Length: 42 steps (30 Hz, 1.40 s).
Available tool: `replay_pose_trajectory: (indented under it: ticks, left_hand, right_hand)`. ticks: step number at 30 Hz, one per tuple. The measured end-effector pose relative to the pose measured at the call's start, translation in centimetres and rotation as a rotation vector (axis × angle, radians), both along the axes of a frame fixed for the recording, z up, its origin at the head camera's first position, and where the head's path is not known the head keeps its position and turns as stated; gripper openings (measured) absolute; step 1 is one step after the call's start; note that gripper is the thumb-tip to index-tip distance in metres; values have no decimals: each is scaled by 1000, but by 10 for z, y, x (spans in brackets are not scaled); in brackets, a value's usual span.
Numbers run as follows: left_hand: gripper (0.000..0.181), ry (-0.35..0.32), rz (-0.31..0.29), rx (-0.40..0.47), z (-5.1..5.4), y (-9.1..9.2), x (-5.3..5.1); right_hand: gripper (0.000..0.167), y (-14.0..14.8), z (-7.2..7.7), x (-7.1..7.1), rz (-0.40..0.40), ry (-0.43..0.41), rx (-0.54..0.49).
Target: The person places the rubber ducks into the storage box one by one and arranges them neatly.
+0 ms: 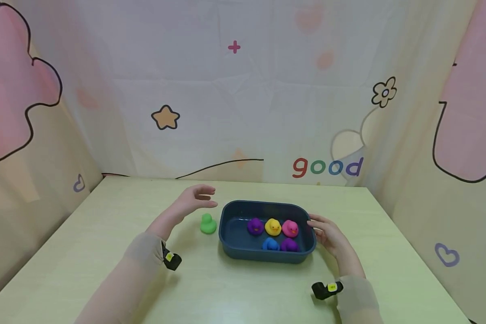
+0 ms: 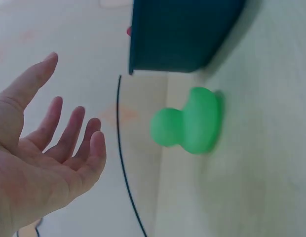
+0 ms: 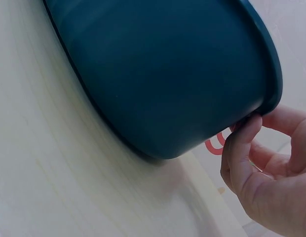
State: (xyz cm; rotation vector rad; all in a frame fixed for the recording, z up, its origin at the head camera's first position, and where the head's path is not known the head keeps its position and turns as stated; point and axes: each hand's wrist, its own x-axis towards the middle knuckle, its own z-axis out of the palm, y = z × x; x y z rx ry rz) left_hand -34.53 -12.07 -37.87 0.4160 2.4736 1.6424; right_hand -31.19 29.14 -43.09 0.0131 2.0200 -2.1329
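Observation:
A dark blue box (image 1: pixel 249 255) with rounded corners stands on the table. Inside are several rubber ducks: a purple duck (image 1: pixel 255 227), a yellow duck (image 1: pixel 273 227), a pink duck (image 1: pixel 290 228), a blue duck (image 1: pixel 271 244) and a second purple duck (image 1: pixel 289 245). Left of the box, a green duck (image 1: pixel 208 224) sits on the tabletop. My left hand (image 1: pixel 192 200) hovers above and beside the green duck, fingers spread and holding nothing; in the left wrist view the duck (image 2: pixel 200 121) is apart from it. At the box's right end my right hand (image 1: pixel 328 233) grips the rim.
The pale table (image 1: pixel 243 292) ends at a printed curtain (image 1: pixel 243 112) behind, with more curtain along both sides. A black wrist camera (image 1: pixel 171 260) is strapped to the left wrist, and another wrist camera (image 1: pixel 326 290) to the right.

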Motion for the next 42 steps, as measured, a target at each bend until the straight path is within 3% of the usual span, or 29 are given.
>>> replay_pose_trajectory:
  ticks: [3, 7, 14, 22, 30, 38, 42]
  left_hand:
    - [57, -21, 40, 30, -11, -7, -3]
    - [60, -60, 51, 31, -23, -14, -7]
    - [60, -109, 22, 10, -34, -21, -12]
    - [57, -143, -6, -23, -49, -26, -15]
    - [59, -152, -98, -52, -57, -30, -15]
    - [55, -165, -191, -72, -60, -33, -16]
    - [55, -157, -228, -86, -61, -34, -18]
  right_hand:
    - [40, 4, -6, -1, 38, 43, -13]
    - [43, 10, -12, -3, 100, 88, -57]
    - [41, 1, -1, 1, 4, 8, 6]
    - [43, 0, 1, 0, -6, -18, 8]
    - [34, -1, 4, 3, 4, -11, -21]
    - [48, 8, -12, -5, 96, 98, -56]
    - [49, 5, -7, -3, 77, 70, -51]
